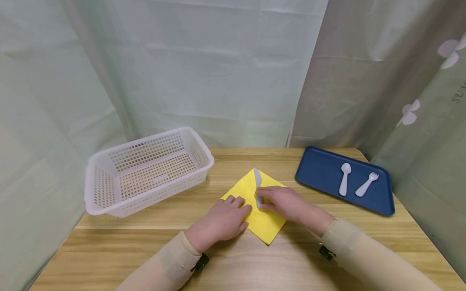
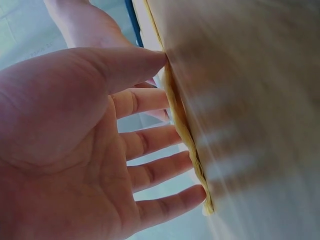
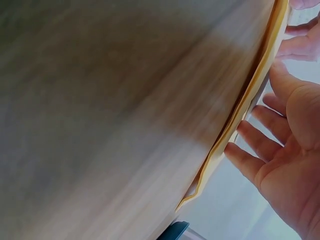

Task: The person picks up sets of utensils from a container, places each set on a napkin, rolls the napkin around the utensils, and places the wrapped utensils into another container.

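Observation:
A yellow napkin (image 1: 267, 228), folded into a square, lies cornerwise on the table with a light grey knife (image 1: 257, 178) flat on it. My right hand (image 1: 287, 203) is over the knife's lower part, its fingertips and thumb at the two sides of the handle. Part of that handle is hidden by the fingers. With its fingers spread, my left hand (image 1: 223, 220) rests on the napkin's left corner. The left wrist view shows the left fingers (image 2: 165, 167) against the napkin's edge (image 2: 187, 137). In the right wrist view the right fingertips touch the napkin (image 3: 220, 147).
A white perforated basket (image 1: 204, 161) stands to the left on the wooden table (image 1: 145, 246). To the right lies a blue tray (image 1: 320, 165) holding a white spoon (image 1: 344, 180) and a white fork (image 1: 365, 186). Pale curtains (image 1: 214, 72) hang behind and beside the table.

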The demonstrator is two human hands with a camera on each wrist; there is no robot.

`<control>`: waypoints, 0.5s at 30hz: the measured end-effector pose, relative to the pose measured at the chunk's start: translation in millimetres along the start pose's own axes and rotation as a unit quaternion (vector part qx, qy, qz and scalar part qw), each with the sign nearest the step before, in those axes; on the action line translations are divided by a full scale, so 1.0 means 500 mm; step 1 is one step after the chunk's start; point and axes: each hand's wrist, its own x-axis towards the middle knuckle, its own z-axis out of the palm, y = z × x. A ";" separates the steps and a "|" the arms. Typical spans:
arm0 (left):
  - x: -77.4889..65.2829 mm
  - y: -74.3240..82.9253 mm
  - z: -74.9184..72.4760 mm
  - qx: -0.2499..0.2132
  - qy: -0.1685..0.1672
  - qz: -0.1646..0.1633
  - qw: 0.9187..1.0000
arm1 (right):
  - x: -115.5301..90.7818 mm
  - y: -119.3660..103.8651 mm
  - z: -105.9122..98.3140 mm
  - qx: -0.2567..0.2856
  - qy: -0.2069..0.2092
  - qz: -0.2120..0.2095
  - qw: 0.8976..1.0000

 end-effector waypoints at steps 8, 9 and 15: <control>0.001 0.000 0.000 0.003 0.002 -0.003 1.000 | -0.003 -0.001 -0.002 -0.003 -0.001 -0.002 1.000; 0.001 0.000 0.000 0.002 0.002 -0.003 1.000 | -0.003 -0.001 -0.002 -0.003 -0.002 -0.003 1.000; 0.000 -0.001 -0.001 0.003 0.005 0.000 1.000 | -0.006 0.001 -0.001 0.006 -0.019 0.010 1.000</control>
